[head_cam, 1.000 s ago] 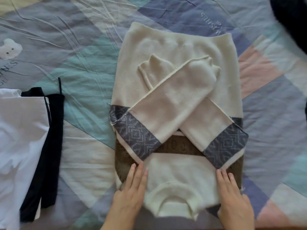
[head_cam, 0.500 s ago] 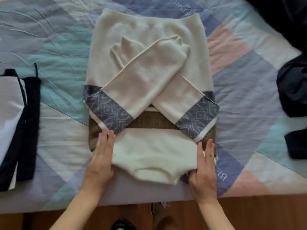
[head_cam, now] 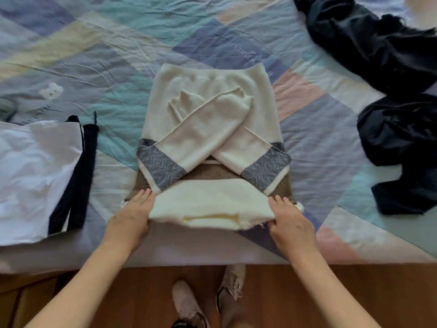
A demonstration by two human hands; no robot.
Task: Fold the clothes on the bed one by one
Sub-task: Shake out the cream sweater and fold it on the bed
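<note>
Both hands are grabbing the near edge of the cream sweater [head_cam: 212, 110]: left hand [head_cam: 132, 216] and right hand [head_cam: 289, 221] each pinch a corner, thumbs tucked under. Sweater lies between and beyond them on the bed [head_cam: 118, 55], sleeves crossed. Folded white and black clothes [head_cam: 35, 174] sit off left, dark pile [head_cam: 390, 102] off right.

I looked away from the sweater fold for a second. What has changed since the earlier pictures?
Both hands went from lying flat on the cream knit sweater to gripping its near collar edge: left hand and right hand now curl fingers round the corners, and the edge is lifted and bunched. The crossed sleeves, the folded white and black clothes and the dark garments lie as before.
</note>
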